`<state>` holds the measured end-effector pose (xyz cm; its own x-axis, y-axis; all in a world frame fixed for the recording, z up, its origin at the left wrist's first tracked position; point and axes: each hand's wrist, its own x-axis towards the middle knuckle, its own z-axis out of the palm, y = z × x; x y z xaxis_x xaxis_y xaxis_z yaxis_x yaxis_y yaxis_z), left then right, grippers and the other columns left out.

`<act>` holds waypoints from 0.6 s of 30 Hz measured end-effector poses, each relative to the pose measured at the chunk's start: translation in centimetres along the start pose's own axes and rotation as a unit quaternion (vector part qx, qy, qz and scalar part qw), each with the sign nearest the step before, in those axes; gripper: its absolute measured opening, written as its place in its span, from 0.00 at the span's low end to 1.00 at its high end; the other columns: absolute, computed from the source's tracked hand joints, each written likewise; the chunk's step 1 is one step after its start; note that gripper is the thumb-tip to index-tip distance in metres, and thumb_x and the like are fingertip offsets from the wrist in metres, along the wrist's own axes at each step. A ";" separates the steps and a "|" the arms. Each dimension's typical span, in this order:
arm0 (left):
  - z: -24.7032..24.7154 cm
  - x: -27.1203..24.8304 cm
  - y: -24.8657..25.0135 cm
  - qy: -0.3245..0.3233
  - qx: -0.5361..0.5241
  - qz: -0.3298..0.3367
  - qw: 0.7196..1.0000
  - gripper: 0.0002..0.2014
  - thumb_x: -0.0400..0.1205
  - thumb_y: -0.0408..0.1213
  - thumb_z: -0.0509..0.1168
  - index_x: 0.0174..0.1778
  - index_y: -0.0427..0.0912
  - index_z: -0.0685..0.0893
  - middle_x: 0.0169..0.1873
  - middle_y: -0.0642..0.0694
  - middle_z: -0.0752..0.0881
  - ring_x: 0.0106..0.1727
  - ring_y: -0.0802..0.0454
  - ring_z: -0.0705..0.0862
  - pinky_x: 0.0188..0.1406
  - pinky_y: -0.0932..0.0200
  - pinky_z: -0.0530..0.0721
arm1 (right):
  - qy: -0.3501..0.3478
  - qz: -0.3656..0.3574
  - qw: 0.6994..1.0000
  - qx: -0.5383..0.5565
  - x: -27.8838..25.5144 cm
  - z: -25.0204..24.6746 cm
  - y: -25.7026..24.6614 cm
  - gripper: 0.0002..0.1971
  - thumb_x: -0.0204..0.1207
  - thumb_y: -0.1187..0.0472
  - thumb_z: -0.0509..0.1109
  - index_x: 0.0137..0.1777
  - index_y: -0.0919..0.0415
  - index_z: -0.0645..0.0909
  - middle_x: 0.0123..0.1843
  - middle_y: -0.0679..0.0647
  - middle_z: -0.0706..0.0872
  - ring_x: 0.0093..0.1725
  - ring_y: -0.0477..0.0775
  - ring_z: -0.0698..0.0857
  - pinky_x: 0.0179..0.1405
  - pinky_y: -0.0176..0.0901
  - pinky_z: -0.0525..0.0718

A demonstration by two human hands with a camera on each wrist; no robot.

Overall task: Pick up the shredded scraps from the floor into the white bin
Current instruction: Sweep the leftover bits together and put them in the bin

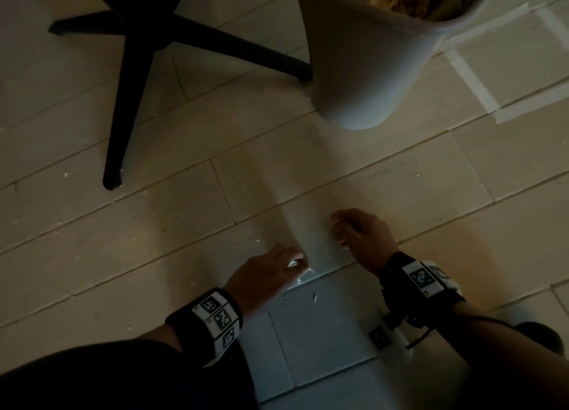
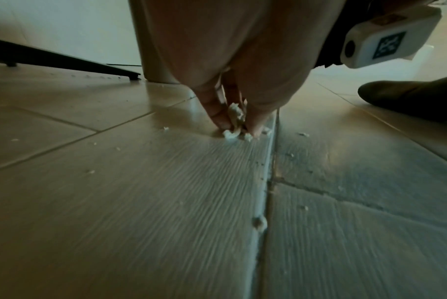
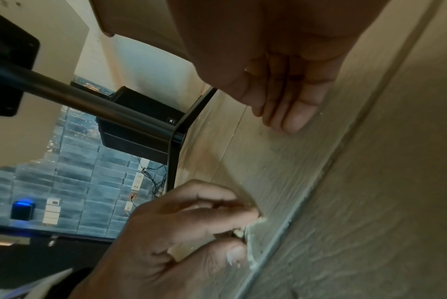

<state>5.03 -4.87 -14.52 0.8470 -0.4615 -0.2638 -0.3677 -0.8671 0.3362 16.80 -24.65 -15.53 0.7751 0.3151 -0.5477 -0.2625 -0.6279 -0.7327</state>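
Little scraps by my left hand, bin straight ahead

My left hand point(image 2: 232, 85) pinches a clump of scraps point(image 2: 234, 123) on the floor point(image 2: 140, 202); my right hand point(image 1: 360, 237) is loosely curled and holds nothing I can see. The white bin point(image 1: 363, 65) stands ahead of both hands (a bit nearer my right). Only the left wrist view shows the clump well; the head view shows the bin's fill.

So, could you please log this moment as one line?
left hand: pinching scraps on floor | right hand: idle | white bin: ahead
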 end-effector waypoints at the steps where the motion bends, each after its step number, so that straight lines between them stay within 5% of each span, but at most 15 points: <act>1: 0.2 -0.1 -0.1 -0.001 0.002 0.014 1.000 0.20 0.72 0.34 0.76 0.60 0.46 0.85 0.57 0.48 0.85 0.52 0.54 0.85 0.26 0.67 0.81 | 0.000 -0.005 1.000 -0.005 0.1 0.1 0.2 0.12 0.72 0.56 0.62 0.50 0.46 0.84 0.39 0.54 0.90 0.41 0.58 0.90 0.51 0.59 0.87; 6: 0.8 -0.6 -0.2 0.010 -0.018 0.020 1.000 0.15 0.68 0.34 0.80 0.49 0.45 0.89 0.46 0.49 0.87 0.44 0.54 0.87 0.26 0.64 0.85 | 0.005 -0.056 0.996 -0.076 -0.2 0.4 0.5 0.12 0.78 0.62 0.64 0.57 0.54 0.86 0.46 0.56 0.90 0.46 0.60 0.87 0.51 0.43 0.81; 11: 0.8 0.0 -0.3 0.024 -0.114 -0.067 0.991 0.03 0.72 0.37 0.74 0.40 0.45 0.90 0.39 0.49 0.88 0.37 0.50 0.87 0.31 0.57 0.87 | 0.005 -0.120 0.983 -0.138 -0.4 0.3 0.6 0.14 0.77 0.68 0.64 0.58 0.59 0.86 0.51 0.57 0.87 0.47 0.60 0.85 0.45 0.37 0.72; 14: -0.6 0.5 -1.2 0.066 -0.222 -0.171 0.958 0.12 0.74 0.48 0.66 0.40 0.48 0.92 0.39 0.52 0.90 0.38 0.56 0.87 0.40 0.60 0.85 | 0.017 -0.126 0.981 -0.145 -0.2 -0.1 0.8 0.14 0.76 0.68 0.64 0.57 0.59 0.87 0.51 0.58 0.87 0.47 0.61 0.85 0.46 0.38 0.72; 18: -5.0 1.8 -1.9 0.143 -0.306 -0.249 0.908 0.05 0.73 0.33 0.75 0.40 0.49 0.92 0.37 0.59 0.89 0.40 0.65 0.87 0.42 0.71 0.83 | 0.018 -0.120 0.982 -0.144 -0.5 -0.4 1.1 0.14 0.77 0.68 0.64 0.57 0.58 0.87 0.51 0.57 0.86 0.47 0.61 0.85 0.45 0.37 0.70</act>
<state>9.16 -3.15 -11.16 0.9468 0.1038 -0.3047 0.2968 -0.6478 0.7016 16.35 -25.77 -15.88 0.8155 0.4575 -0.3545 0.1002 -0.7148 -0.6922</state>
